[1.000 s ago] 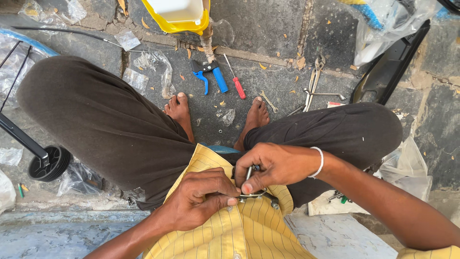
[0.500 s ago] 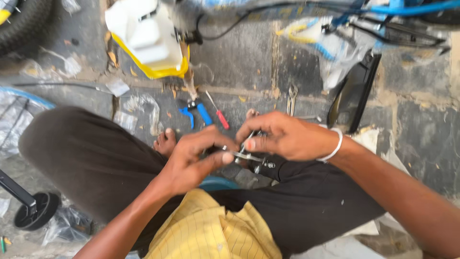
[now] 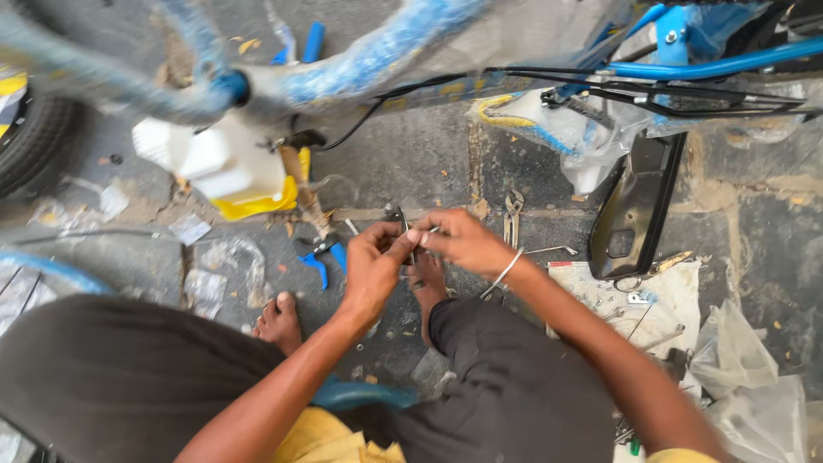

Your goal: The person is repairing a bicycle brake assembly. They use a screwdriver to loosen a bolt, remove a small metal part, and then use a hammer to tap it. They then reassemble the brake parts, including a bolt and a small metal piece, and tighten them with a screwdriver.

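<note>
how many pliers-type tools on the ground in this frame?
2: blue-handled pliers lie left of the left hand; bare metal pliers lie beyond the right hand. The hands and plastic wrap may hide more.

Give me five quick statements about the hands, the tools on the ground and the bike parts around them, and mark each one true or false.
1. Both hands, the left hand and the right hand, meet on a small metal part. True.
2. The right wrist wears a thin pale bangle. True.
3. The blue-handled pliers are in the left hand. False: they lie on the stone floor beside it.
4. A blue bicycle frame crosses the top of the view. True.
5. The black mudguard lies left of the hands. False: it is on their right, above a white sheet strewn with small hardware.
</note>
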